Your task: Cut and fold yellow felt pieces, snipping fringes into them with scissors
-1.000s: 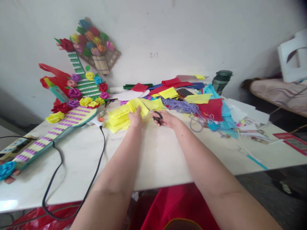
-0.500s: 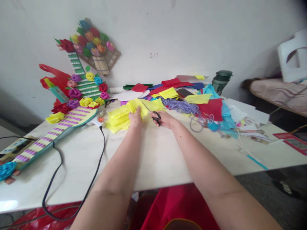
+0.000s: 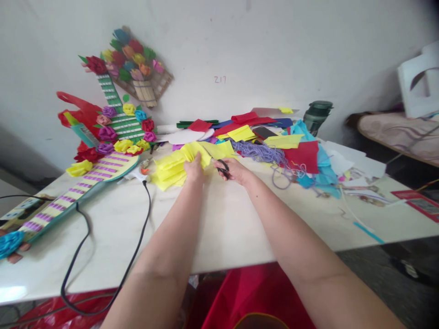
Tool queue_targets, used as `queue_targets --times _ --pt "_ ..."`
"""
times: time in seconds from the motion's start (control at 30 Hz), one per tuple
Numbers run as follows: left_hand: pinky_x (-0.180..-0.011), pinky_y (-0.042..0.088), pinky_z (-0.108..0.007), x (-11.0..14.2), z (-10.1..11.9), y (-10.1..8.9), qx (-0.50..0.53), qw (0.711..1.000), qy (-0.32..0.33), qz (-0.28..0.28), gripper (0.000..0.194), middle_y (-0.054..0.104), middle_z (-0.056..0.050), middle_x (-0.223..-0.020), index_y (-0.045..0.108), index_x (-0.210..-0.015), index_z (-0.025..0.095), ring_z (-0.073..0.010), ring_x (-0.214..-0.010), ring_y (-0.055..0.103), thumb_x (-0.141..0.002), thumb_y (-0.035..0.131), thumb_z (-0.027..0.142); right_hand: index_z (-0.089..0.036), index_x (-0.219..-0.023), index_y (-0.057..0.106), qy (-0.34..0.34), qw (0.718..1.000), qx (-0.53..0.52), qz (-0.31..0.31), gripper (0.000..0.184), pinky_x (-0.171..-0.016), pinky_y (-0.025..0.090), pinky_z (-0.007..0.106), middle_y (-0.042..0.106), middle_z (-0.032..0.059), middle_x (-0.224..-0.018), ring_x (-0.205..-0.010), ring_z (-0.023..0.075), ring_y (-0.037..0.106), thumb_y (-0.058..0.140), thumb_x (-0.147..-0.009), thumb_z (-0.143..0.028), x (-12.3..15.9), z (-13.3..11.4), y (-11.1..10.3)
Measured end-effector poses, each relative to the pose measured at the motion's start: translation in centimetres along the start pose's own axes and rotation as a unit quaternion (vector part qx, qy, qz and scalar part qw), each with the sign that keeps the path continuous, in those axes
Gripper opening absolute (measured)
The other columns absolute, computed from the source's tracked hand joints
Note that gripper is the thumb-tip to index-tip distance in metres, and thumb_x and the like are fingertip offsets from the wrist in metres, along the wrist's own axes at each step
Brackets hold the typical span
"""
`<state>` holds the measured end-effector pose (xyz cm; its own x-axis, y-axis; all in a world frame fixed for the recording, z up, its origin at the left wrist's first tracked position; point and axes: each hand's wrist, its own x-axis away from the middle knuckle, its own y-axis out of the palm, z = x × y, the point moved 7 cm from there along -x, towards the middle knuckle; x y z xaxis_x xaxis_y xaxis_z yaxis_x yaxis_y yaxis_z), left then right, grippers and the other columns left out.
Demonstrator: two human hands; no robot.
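Observation:
A folded sheet of yellow crepe paper (image 3: 169,167) lies bunched on the white table, in front of me. My left hand (image 3: 194,167) is closed on it near its middle, the thumb on top. In my right hand (image 3: 235,170) is a pair of black-handled scissors (image 3: 223,169), with fingers through the loops. The blades point up and left over the yellow paper, beside my left hand. Part of the blades is hard to make out against the paper.
A guitar-shaped craft with paper flowers (image 3: 118,125) stands at left. A glue gun (image 3: 139,172) trails a black cord (image 3: 146,219). Behind lie purple yarn (image 3: 259,151), red paper (image 3: 302,156) and a phone (image 3: 263,133). A dark green bottle (image 3: 317,116) stands at back right.
My right hand and the scissors have shifted very slightly. The left hand keeps its place on the yellow paper.

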<state>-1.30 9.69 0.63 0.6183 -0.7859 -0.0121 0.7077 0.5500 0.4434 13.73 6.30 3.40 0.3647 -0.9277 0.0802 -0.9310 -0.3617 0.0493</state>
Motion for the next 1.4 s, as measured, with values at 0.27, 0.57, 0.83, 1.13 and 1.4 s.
queue_targets --times 0.27,0.57,0.83,1.13,1.4 --pt "-0.078 0.052 -0.031 -0.1 0.0 -0.1 -0.016 1.000 0.001 0.001 0.031 0.066 -0.012 -0.105 0.062 -0.097 0.013 -0.0211 -0.092 0.065 -0.070 0.072 0.025 -0.015 -0.072 0.051 -0.005 1.000 0.004 -0.003 0.037 -0.028 0.025 0.015 0.049 -0.0061 -0.042 -0.029 0.0039 0.040 0.068 -0.072 -0.048 -0.5 0.4 -0.2" --pt "-0.079 0.052 -0.030 0.0 0.6 -0.2 -0.025 1.000 0.017 -0.002 0.035 0.067 -0.012 -0.103 0.062 -0.098 0.013 -0.0205 -0.091 0.065 -0.068 0.073 0.027 -0.015 -0.072 0.053 -0.020 0.999 0.013 -0.027 0.033 -0.028 0.019 0.014 0.050 -0.0052 -0.044 -0.031 0.0044 0.043 0.062 -0.077 -0.047 -0.3 0.2 0.0" --pt "-0.080 0.052 -0.032 0.0 0.5 0.3 0.015 0.999 0.029 -0.034 0.041 0.067 -0.014 -0.103 0.063 -0.099 0.012 -0.0222 -0.092 0.065 -0.065 0.076 0.030 -0.016 -0.074 0.053 -0.028 0.999 0.008 -0.043 0.036 -0.028 0.019 0.014 0.051 -0.0052 -0.044 -0.031 0.0047 0.044 0.064 -0.074 -0.050 -0.2 0.1 0.1" --pt "-0.082 0.051 -0.032 0.3 0.7 0.2 -0.012 1.000 0.026 -0.013 0.035 0.067 -0.013 -0.101 0.063 -0.095 0.012 -0.0210 -0.090 0.066 -0.067 0.075 0.029 -0.015 -0.073 0.053 -0.015 1.000 -0.010 -0.016 0.038 -0.028 0.024 0.014 0.050 -0.0052 -0.044 -0.031 0.0039 0.042 0.065 -0.073 -0.051 0.0 -0.1 0.2" --pt "-0.083 0.050 -0.030 0.6 1.0 0.1 -0.008 1.000 0.026 0.007 0.029 0.066 -0.012 -0.105 0.063 -0.097 0.014 -0.0195 -0.091 0.065 -0.071 0.071 0.023 -0.015 -0.074 0.055 -0.011 1.000 -0.007 0.004 0.038 -0.031 0.026 0.015 0.050 -0.0055 -0.045 -0.032 0.0037 0.042 0.067 -0.071 -0.051 -0.4 0.3 0.2"
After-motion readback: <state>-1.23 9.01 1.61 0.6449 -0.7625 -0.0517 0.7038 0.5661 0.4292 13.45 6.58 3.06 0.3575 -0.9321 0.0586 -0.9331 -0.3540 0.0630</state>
